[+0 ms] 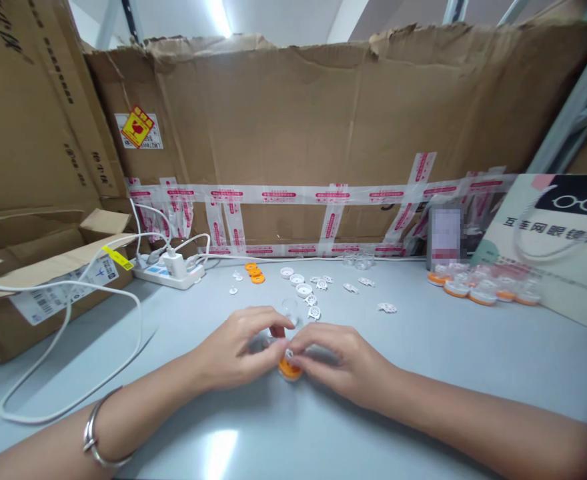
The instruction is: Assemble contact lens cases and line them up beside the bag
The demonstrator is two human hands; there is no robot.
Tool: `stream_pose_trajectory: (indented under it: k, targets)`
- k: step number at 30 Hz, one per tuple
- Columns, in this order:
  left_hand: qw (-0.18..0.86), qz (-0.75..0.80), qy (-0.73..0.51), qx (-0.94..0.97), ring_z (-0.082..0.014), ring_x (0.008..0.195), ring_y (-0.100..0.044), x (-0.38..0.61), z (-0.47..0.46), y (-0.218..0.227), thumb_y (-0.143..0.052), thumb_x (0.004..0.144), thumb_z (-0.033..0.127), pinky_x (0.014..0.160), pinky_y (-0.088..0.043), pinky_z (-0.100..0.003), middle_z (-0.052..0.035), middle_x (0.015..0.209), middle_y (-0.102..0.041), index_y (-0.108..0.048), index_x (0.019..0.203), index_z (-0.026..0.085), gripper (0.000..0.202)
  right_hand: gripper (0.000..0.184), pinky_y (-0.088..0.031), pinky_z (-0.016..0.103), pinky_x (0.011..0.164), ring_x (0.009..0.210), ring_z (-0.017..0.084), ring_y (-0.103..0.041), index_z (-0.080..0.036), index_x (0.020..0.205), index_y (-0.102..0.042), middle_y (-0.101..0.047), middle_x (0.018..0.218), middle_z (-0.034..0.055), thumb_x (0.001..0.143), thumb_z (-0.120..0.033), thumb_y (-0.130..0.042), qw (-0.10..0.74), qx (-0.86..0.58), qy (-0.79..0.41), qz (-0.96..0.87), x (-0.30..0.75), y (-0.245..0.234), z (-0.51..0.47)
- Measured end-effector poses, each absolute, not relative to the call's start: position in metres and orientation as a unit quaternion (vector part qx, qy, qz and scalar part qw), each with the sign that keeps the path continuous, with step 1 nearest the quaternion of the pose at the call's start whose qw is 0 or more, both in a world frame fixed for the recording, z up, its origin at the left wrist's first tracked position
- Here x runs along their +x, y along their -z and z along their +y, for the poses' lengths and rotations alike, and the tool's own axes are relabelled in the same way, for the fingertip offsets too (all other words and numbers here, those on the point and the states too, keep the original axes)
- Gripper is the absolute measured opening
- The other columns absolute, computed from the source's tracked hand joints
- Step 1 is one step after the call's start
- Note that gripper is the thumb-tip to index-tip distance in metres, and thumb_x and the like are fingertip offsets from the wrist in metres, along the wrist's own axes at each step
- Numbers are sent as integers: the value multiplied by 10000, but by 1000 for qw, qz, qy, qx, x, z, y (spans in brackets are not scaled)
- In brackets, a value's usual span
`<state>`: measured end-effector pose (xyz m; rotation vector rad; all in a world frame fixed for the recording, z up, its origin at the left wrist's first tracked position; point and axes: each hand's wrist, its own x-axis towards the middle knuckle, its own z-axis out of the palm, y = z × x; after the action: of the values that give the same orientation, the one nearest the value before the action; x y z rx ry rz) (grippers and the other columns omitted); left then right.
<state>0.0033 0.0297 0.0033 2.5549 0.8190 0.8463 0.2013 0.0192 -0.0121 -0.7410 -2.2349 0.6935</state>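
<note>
Near the middle of the table, a small round orange-and-white plastic case (pixel 290 371) sits between my hands. My left hand (pixel 246 347) curls beside it, its thumb against the case's left edge and its index finger arched above. My right hand (pixel 346 357) pinches a small white plastic part (pixel 289 355) over the orange top. Fingers partly cover the contact, and motion blurs it a little. Just beyond my fingertips stands a clear dome cover (pixel 290 308). White perforated plates (pixel 314 313) and white round cups (pixel 303 291) lie farther back.
Orange rings (pixel 257 276) and small white pieces (pixel 233 291) lie back left, near a power strip (pixel 173 270) with cables. An open cardboard box (pixel 48 280) stands left. Several finished-looking orange-and-white cases (pixel 482 292), a phone (pixel 446 233) and a paper bag (pixel 548 253) are right.
</note>
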Motion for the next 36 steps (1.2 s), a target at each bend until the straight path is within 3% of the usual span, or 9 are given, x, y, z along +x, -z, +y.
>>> stream_pose_trajectory:
  k: [5,10,15,20,26,31,36]
  targets:
    - [165,286,-214,919,-145,720,-541,3,30,3,-681,671,301,666,-427,-242,-13,801,-596,-577,920,179,296,119,-463,249,736,752,129,-604,-205,888,-608,-662,807,-1,782,-244,-573,351,-325,-320,-818,202,11,25]
    - [181,301,-239,906,-135,737,-532,5,34,10,-604,759,251,660,-410,-232,-13,799,-590,-578,939,189,192,123,-459,259,750,772,131,-595,-195,846,-599,-653,796,3,765,-287,-606,359,-349,-384,-776,200,8,26]
    - [256,339,-277,862,-132,749,-542,9,32,7,-607,728,199,670,-430,-242,-19,870,-591,-553,917,173,198,179,-475,273,747,793,137,-607,-190,886,-568,-645,824,14,779,-331,-596,409,-339,-448,-719,203,9,31]
    - [334,364,-369,787,-146,835,-561,8,35,4,-588,747,178,782,-441,-285,-26,904,-593,-479,919,173,205,189,-454,340,849,918,160,-581,-198,928,-568,-622,943,41,857,-344,-473,481,-379,-330,-719,207,10,46]
    - [352,369,-454,731,-149,841,-561,12,38,5,-596,774,216,784,-449,-301,-33,908,-563,-448,914,173,208,377,-296,440,1030,1250,222,-341,-238,1207,-469,-403,1334,88,831,-235,-501,329,-333,-149,-871,202,26,58]
    - [355,342,-480,726,-157,875,-552,20,31,1,-575,804,234,803,-445,-306,-44,944,-551,-465,962,173,201,257,-407,382,945,1150,205,-455,-203,1071,-555,-431,1275,110,835,-150,-467,307,-304,-137,-891,200,35,55]
    - [373,336,-497,708,-157,883,-550,17,27,-2,-556,821,261,801,-438,-288,-50,976,-566,-487,1015,182,220,219,-429,353,898,1044,176,-522,-218,948,-604,-516,1154,76,826,-114,-456,393,-305,-196,-845,201,24,56]
